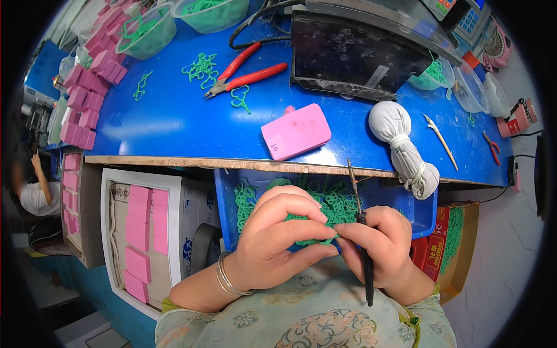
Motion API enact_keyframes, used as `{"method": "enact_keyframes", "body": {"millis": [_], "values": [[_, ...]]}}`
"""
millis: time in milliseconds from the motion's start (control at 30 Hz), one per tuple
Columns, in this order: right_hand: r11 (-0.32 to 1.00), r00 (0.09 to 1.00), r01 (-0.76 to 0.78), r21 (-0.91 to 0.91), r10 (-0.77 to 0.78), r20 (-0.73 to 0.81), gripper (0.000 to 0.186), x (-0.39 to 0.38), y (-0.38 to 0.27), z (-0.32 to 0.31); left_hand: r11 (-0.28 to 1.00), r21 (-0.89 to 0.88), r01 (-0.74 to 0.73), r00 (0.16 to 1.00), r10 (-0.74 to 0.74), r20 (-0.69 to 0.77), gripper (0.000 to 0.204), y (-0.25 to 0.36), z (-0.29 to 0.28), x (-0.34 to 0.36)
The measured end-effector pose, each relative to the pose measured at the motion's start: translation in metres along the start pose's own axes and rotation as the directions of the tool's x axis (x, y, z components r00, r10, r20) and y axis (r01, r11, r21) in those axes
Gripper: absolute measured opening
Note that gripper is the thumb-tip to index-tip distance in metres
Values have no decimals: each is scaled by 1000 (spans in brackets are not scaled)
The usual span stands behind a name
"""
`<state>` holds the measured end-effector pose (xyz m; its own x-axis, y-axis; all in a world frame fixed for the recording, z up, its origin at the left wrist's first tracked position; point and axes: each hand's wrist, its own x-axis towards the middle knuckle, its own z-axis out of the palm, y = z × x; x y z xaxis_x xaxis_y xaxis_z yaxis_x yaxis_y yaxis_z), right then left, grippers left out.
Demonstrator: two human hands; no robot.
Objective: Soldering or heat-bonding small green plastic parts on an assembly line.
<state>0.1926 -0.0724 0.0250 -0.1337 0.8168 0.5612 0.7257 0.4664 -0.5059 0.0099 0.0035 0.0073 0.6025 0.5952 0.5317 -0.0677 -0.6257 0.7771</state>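
Note:
My left hand (275, 240) is closed in a pinch above a blue tray (225, 211). A small green piece (332, 237) shows at its fingertips, mostly hidden. My right hand (380, 238) meets it there, thumb and fingertip at the same piece. That hand also holds a soldering iron (368, 269) with a black handle, its thin metal tip pointing up and away from me. Many thin green looped pieces (339, 203) fill the tray below. On the blue table just beyond lies a pink block mould (297, 132).
Red-handled cutters (243, 72) lie beside green pieces (201, 68). A tied white cloth bundle (400, 145) hangs over the table edge (243, 164). A black box-shaped device (345, 55) stands behind. Pink blocks (84, 98) are stacked left; a carton (464, 255) of green pieces is right.

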Motion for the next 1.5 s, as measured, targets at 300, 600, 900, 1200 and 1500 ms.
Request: {"method": "enact_keyframes", "body": {"millis": [300,600,900,1200,1500], "values": [[980,990,-99,170,114,-78,28,-5,2,2,982,-153,108,992,-116,-45,41,-1,1,-2],[984,994,-88,154,96,-43,27,-7,5,8,994,-105,21,999,-25,-40,25,2,0,1],[987,995,-91,132,95,-27,28,-9,1,11,996,-93,7,999,-11,-44,25,7,1,-2],[964,855,-81,-254,-64,-515,16,7,27,-43,50,-996,-75,993,100,-69,70,77,16,20],[889,772,-407,-211,212,-600,21,83,86,-106,-455,-881,132,967,255,13,102,93,44,16]]}}
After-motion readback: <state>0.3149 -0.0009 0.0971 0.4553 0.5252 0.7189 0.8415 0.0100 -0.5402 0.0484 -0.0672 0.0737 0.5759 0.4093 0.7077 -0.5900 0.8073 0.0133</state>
